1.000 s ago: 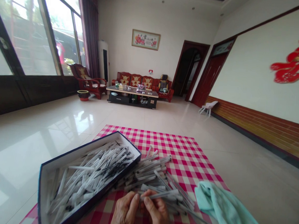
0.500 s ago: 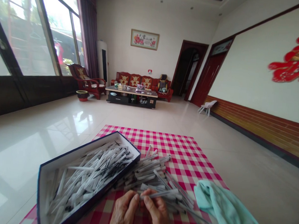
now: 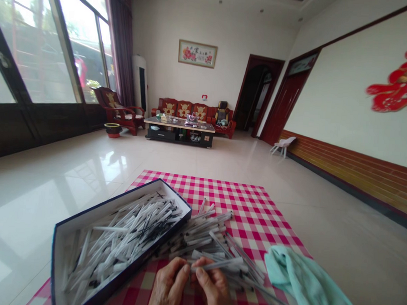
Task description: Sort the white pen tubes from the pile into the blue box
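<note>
My right hand (image 3: 214,287) pinches a slim, translucent white tube (image 3: 230,262), like a pen barrel, between thumb and fingers; its wider end points right. Beside it, at the tube's left end, my left hand (image 3: 169,282) is closed, thumb against fingers. What lies in that pinch is hidden. Right in front of both hands spreads a loose pile of similar tubes (image 3: 204,230), several with dark ends. To the left stands a long white-lined box (image 3: 56,254) with a dark blue rim, holding many translucent tubes and thin black sticks (image 3: 145,222).
A pink-and-white checked cloth (image 3: 248,205) covers the table under everything. On its right edge lies a crumpled mint-green cloth (image 3: 306,281). Farther off, across the tiled floor, are a low table (image 3: 179,133), a wooden sofa and a small chair (image 3: 284,145).
</note>
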Demonstrator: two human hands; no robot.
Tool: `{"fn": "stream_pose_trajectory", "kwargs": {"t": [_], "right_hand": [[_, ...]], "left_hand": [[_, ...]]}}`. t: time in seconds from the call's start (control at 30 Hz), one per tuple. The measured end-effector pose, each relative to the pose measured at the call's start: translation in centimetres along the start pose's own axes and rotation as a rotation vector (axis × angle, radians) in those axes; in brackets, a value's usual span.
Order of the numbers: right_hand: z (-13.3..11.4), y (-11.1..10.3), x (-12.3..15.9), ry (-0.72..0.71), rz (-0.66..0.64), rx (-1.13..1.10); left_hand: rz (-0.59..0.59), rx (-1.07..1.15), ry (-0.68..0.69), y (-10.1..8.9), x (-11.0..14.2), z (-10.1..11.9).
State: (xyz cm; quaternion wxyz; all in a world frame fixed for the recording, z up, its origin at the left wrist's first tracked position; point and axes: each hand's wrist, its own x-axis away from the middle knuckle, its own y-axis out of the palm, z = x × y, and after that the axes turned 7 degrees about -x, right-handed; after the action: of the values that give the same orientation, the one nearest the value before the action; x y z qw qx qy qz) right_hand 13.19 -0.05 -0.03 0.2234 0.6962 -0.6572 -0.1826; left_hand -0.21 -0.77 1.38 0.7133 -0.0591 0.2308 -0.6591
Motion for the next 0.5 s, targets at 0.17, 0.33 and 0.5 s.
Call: {"fn": "stream_pose_trajectory", "kwargs": {"t": [0.17,0.33,0.5], "right_hand": [[-0.2,0.3,0.1,-0.023,0.02,0.036],[-0.4,0.3,0.0,0.013,0.029,-0.011],[-0.2,0.4,0.1,0.011,0.036,-0.051]], "left_hand": [[0.042,-0.01,-0.046,0.3,0.1,0.0],[-0.051,-0.021,0.065,-0.7,0.2,1.0],[0.008,-0.029,0.014,0.0,0.3,-0.1]]}}
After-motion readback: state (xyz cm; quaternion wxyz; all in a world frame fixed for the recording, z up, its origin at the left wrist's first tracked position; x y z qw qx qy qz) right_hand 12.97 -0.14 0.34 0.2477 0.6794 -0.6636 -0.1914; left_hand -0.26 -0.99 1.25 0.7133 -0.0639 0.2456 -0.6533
